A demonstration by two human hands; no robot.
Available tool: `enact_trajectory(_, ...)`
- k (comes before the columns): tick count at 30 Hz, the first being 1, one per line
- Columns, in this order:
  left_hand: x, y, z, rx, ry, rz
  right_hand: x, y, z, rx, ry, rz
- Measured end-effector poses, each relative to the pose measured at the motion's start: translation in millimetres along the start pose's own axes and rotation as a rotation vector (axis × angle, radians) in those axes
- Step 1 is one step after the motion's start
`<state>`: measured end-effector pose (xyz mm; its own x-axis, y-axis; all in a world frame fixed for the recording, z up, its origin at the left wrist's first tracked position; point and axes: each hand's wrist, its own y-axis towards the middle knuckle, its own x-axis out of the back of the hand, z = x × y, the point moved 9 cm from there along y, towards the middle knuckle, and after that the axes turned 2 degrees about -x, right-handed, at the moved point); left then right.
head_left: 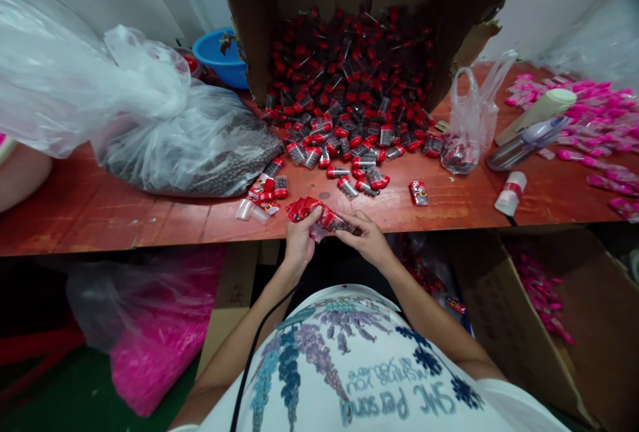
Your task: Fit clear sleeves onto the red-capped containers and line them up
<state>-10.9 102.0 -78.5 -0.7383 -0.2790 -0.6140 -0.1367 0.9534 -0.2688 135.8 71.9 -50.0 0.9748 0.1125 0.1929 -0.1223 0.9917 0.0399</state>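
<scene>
- Worn red-orange tabletop [449, 206] runs across the middle of the frame, with a pale wall behind it at the top.
- Just at its front edge, near the centre, I see the person's left hand [298, 240] nearly closed, thumb pressed down over a fanned bunch of red packets [301, 208].
- Beside it, the right hand [368, 237] has thumb and fingertips drawn close together on a clear piece with dark contents [340, 223]. It meets the packets between the two hands; whether it sits inside one of them, I cannot tell.
- Just left of the hands lie small clear cups [252, 211], touching a few red-and-dark pieces; one printed packet [419, 193] rests alone to the right.
- Past the fingers, red-capped bottles [349, 96] spill out of a big cardboard box [255, 26] at upper centre.
- Over at left, a tied clear bag [194, 152] bulges with dark beads, a blue basin [219, 76] behind it.
- Toward the right stand a thin handled bag [464, 119], two slanting bottles [536, 116], a white roll [511, 194] and a spread of pink pieces [599, 116].
- Below the table, a bag of bright pink material [154, 352] slumps at lower left; an open carton [504, 305] at lower right holds more pink.
</scene>
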Motion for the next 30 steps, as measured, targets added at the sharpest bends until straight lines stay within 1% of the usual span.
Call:
enact_trajectory(3,-3.9,-3.4,-3.7,-0.020,0.016,0.015,1.8,-0.1,2.3,-0.002,0.010,-0.010)
enact_trajectory(7,-11.7,-7.0,-6.5,-0.023,0.060,0.069,3.6,-0.3,4.8,-0.005,0.019,-0.018)
enact_trajectory(13,-18.2,-9.3,-8.6,-0.017,0.167,0.147,5.4,-2.6,8.7,0.057,-0.022,-0.021)
enact_trajectory(15,-19.6,-9.5,-9.3,0.000,0.183,0.172,4.0,-2.5,4.4,0.039,0.017,-0.011)
enact_trajectory(18,-21.7,-10.7,-6.2,0.076,0.182,0.202,-0.9,-2.6,-4.6,-0.010,0.168,0.013)
enact_trajectory(20,-23.5,-12.2,-3.8,0.113,0.196,0.216,-2.3,-3.9,-9.0,-0.035,0.221,-0.005)
enact_trajectory(22,-24.2,-13.0,-3.9,0.104,0.215,0.201,0.0,-6.1,-9.9,-0.040,0.174,-0.060)
enact_trajectory(25,-24.1,-13.0,-5.9,0.054,0.223,0.155,6.0,-9.2,-5.5,-0.020,0.092,-0.145)
enact_trajectory(28,-23.8,-12.3,-7.6,0.020,0.200,0.124,10.2,-9.7,-2.5,-0.026,0.115,-0.183)
enact_trajectory(30,-22.4,-11.6,-7.1,0.035,0.193,0.112,10.6,-8.9,-4.8,-0.064,0.186,-0.184)
